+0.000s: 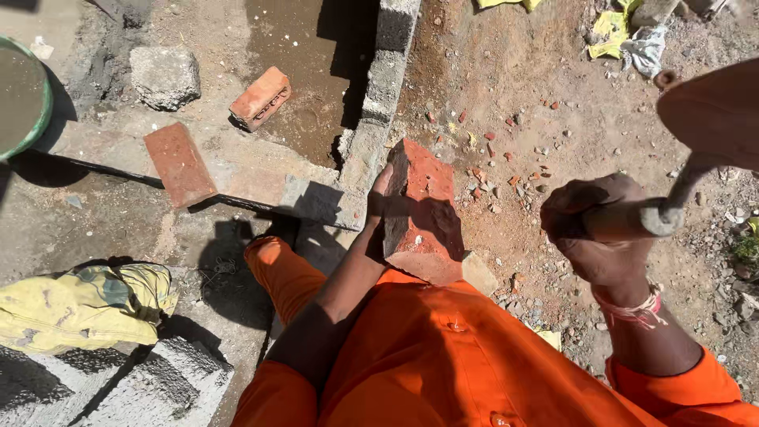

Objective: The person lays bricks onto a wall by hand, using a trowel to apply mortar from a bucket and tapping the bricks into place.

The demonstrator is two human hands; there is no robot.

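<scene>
Nearest the camera, orange sleeves fill the bottom of the frame. Just above them, at centre, the left hand holds a red brick upright on edge, fingers wrapped around its left side and the thumb at the top edge. The brick looks heavy, stiff and rough, so it should not slip; being brittle, it would likely chip or split under a blow. Its long side faces give the surest hold, as this hand has it. The left forearm runs up from the lower centre, elbow bent.

At right, the right hand is clenched tight around the handle of a trowel, whose blade rises toward the upper right corner. The wrist, with a pale band, is cocked back and raised.

Further off, brick chips litter the dirt right of centre. A grey block wall runs up the middle. At left lie a yellow sack, a flat brick, a second brick, a stone and a green tub.
</scene>
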